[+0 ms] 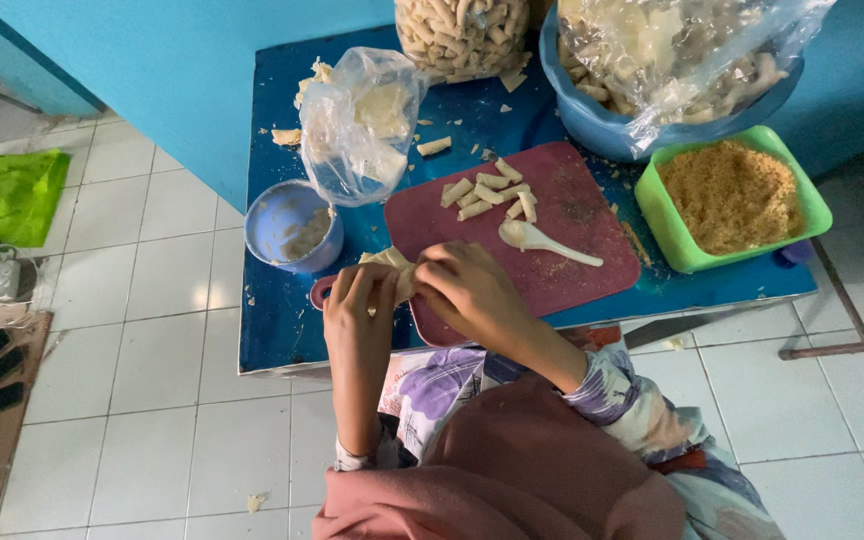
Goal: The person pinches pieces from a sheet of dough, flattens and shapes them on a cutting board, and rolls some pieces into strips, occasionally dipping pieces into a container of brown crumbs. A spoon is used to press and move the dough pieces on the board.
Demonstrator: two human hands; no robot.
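Both your hands, left hand [357, 295] and right hand [467, 290], are pinched together on a soft pale wrapper roll [389, 262] at the near edge of the maroon cutting board [562, 255]. Press too hard and that thin dough could tear. Beyond lie finished rolls [492, 192], a smooth white spoon [542, 240], and a green tub of gritty crumbs [732, 195].

Wrapper [392, 262] mostly hidden (by fingers), jar [462, 35] cropped
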